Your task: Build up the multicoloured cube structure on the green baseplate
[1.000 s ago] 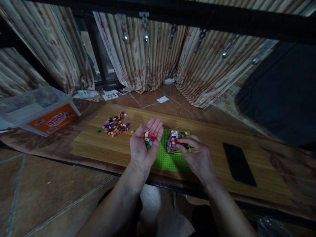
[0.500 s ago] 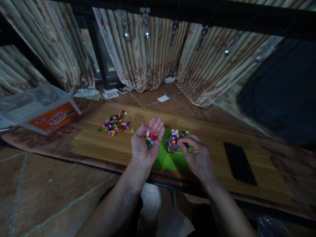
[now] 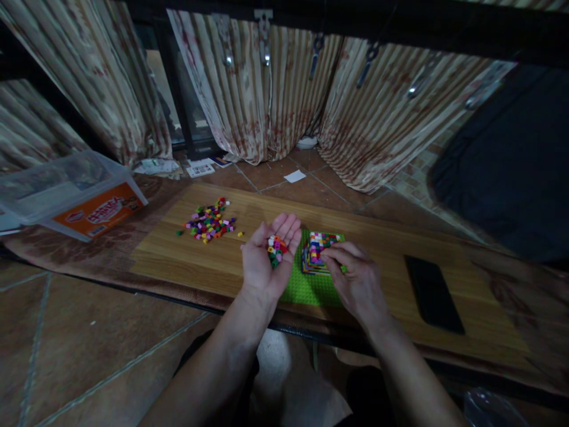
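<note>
Palm up and cupped, my left hand (image 3: 264, 267) carries a little heap of small toy bricks (image 3: 276, 249) in white, orange, red, yellow, pink and green. To its right, a many-coloured block of stacked bricks (image 3: 316, 240) stands on a green studded baseplate (image 3: 306, 292). My right hand (image 3: 355, 276) reaches over the block's right side, thumb and forefinger pinched together at its top surface. Whatever lies between those fingertips is too small and too covered to make out. The right hand hides part of the block and baseplate.
Loose bricks (image 3: 211, 222) lie in a pile on the wooden board (image 3: 178, 261), left of my hands. A dark flat slab like a phone (image 3: 433, 293) rests at the right. A clear plastic tub (image 3: 95, 196) with an orange label stands far left. Striped curtains (image 3: 288, 95) hang behind.
My left hand has shifted slightly to the right, closer to the brick block. The right hand keeps its pinch at the top of the block.
</note>
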Demonstrator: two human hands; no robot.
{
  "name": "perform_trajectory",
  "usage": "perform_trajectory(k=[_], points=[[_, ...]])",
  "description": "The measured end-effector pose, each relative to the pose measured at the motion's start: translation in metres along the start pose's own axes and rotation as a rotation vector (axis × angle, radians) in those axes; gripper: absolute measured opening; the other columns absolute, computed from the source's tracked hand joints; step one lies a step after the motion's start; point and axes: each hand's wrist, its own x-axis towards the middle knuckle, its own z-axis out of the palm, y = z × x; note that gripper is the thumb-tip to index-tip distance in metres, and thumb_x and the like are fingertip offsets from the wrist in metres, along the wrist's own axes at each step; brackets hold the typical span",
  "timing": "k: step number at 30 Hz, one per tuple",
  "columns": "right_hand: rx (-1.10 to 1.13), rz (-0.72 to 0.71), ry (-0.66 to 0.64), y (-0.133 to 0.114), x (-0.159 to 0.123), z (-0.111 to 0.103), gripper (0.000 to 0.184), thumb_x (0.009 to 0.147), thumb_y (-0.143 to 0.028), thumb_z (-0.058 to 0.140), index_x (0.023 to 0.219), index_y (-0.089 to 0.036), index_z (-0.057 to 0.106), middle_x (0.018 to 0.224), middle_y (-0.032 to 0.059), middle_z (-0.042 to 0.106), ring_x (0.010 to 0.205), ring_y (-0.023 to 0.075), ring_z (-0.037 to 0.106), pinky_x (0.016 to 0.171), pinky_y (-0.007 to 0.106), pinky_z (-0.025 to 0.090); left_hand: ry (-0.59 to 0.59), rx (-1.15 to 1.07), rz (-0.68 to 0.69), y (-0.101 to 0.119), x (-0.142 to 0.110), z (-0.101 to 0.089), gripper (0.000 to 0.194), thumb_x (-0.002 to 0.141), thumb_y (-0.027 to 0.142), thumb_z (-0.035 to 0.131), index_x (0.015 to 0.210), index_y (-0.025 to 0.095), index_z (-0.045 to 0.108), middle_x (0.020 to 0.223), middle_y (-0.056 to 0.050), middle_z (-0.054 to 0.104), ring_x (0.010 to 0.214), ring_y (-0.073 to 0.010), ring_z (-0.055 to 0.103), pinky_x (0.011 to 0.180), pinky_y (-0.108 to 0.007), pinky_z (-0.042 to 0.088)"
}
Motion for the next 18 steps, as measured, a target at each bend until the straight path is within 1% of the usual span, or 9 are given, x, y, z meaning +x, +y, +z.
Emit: perform_trajectory(k=[4,7,10,13,18], points=[[-0.024,-0.031,-0.006,-0.002,0.001,0.001,0.021,0.092,-0.027,0.052,0.085,-0.024,0.072,0.088,0.0053,0.067,0.086,0.021,0.061,0.077,0.035,0.048,0.005,0.0,-0.022,-0.008,0.0,-0.002,0.028,0.087,0.025,0.049,0.097,0.009,0.069,0.107,-0.015,0.072,0.115,-0.0229,0.061,0.104,-0.035,0.044],[-0.012,-0.04,0.0,-0.002,0.001,0.002,0.021,0.093,-0.026,0.052,0.086,-0.023,0.071,0.088,0.0053,0.067,0.086,0.0206,0.061,0.078,0.034,0.049,0.027,-0.016,-0.076,-0.017,0.0,-0.003,0.025,0.086,0.025,0.051,0.089,0.008,0.069,0.104,-0.016,0.072,0.112,-0.0239,0.063,0.101,-0.034,0.046],[0.002,-0.037,0.001,-0.002,0.0,0.003,0.021,0.093,-0.025,0.052,0.086,-0.024,0.072,0.088,0.005,0.067,0.086,0.0205,0.062,0.079,0.034,0.049,0.066,-0.02,-0.108,-0.025,0.0,-0.003,0.024,0.086,0.024,0.051,0.087,0.008,0.069,0.102,-0.017,0.072,0.11,-0.0238,0.064,0.099,-0.033,0.048],[0.012,-0.035,-0.001,-0.001,0.0,0.003,0.021,0.093,-0.026,0.051,0.087,-0.024,0.072,0.088,0.005,0.067,0.086,0.0202,0.062,0.079,0.033,0.049,0.095,-0.02,-0.101,-0.029,0.001,-0.003,0.024,0.087,0.024,0.051,0.086,0.007,0.069,0.101,-0.017,0.072,0.108,-0.0228,0.065,0.098,-0.032,0.049],[-0.005,-0.08,0.017,-0.001,-0.001,0.005,0.02,0.093,-0.025,0.052,0.089,-0.023,0.072,0.088,0.0046,0.069,0.086,0.0197,0.063,0.079,0.033,0.049,0.091,-0.032,-0.1,-0.029,0.002,-0.005,0.025,0.087,0.023,0.05,0.085,0.007,0.069,0.096,-0.016,0.072,0.102,-0.0215,0.067,0.095,-0.031,0.05]])
